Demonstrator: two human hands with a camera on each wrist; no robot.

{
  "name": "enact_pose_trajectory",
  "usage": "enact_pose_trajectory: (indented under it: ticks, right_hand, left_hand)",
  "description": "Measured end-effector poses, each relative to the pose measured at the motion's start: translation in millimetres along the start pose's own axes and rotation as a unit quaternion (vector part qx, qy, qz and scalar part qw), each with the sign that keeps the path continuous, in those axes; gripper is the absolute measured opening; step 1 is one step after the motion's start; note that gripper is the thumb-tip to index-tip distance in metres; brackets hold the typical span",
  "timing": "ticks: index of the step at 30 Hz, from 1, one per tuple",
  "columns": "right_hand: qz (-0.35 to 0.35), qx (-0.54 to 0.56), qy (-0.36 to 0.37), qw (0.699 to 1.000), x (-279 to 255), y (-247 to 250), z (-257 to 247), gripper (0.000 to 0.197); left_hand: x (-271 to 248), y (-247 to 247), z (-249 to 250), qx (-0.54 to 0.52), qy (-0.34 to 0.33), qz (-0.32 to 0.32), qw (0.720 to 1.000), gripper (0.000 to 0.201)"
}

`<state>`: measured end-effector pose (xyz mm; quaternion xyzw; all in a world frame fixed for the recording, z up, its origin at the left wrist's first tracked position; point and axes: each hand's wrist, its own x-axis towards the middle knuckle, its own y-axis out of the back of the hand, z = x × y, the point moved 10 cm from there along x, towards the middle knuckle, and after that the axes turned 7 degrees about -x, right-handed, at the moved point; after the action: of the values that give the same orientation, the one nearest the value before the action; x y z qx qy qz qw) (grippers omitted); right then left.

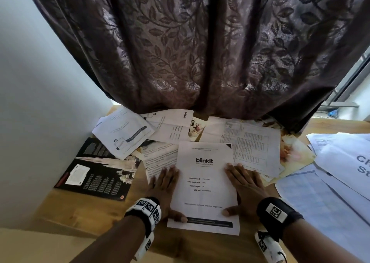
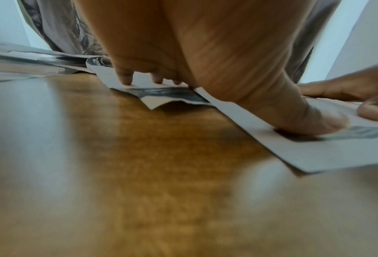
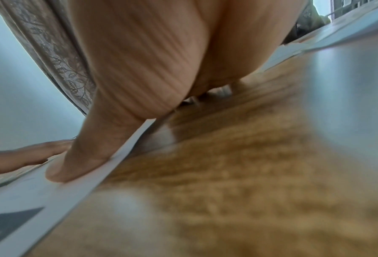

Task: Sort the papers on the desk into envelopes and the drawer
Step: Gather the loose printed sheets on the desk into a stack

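I had the blinkit sheet (image 1: 204, 184) lying flat on the wooden desk (image 1: 84, 212), near the front edge, between my two hands. My left hand (image 1: 166, 184) lay spread along its left edge, fingers straight, thumb pressing the dark bar at the near corner. My right hand (image 1: 244, 186) lay spread along the right edge, thumb flat on the page. Loose papers (image 1: 252, 144) were heaped behind it under the brown curtain (image 1: 200, 52), a black booklet (image 1: 96, 172) lay to the left, and more sheets (image 1: 330, 182) were stacked at the right.
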<state>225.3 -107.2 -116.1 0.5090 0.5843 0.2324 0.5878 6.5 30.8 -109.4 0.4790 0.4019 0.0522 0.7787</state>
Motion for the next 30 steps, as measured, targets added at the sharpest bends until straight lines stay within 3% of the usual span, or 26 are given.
enact_pose_trajectory:
  ticks: [2,5,10,14,19,21,24,30]
  right_hand:
    - [-0.009,-0.008,-0.007,1.0,-1.3,1.1,-2.3,0.143]
    - [-0.015,-0.013,-0.02,1.0,0.0,7.0,-10.8,0.135]
    - [0.034,-0.005,-0.007,0.999,14.2,19.8,-58.7,0.107]
    - [0.054,0.028,-0.013,0.998,26.4,20.2,-92.4,0.094]
    - [0.04,0.021,-0.032,0.998,32.0,2.6,-96.3,0.091]
    - [0.034,0.029,-0.034,0.998,30.4,1.8,-94.3,0.088]
    - [0.024,0.022,-0.037,0.999,26.9,4.2,-96.0,0.083]
    - [0.032,0.026,-0.047,0.998,26.2,10.1,-102.7,0.092]
  left_hand:
    - [-0.2,7.5,-2.3,-0.007,-0.009,0.008,1.0,0.139]
    - [-0.3,39.6,-15.4,-0.015,-0.002,0.084,0.996,0.112]
    - [5.9,92.6,-83.7,-0.01,0.037,0.178,0.983,0.076]
    - [16.3,123.9,-155.0,-0.034,0.101,0.212,0.972,0.077]
    - [44.9,126.8,-220.0,0.003,0.146,0.164,0.975,0.068]
    - [47.5,122.8,-221.6,0.037,0.14,0.133,0.98,0.06]
    - [45.3,129.6,-215.5,0.064,0.12,0.142,0.98,0.057]
    - [20.5,159.2,-209.8,-0.017,0.056,0.244,0.968,0.048]
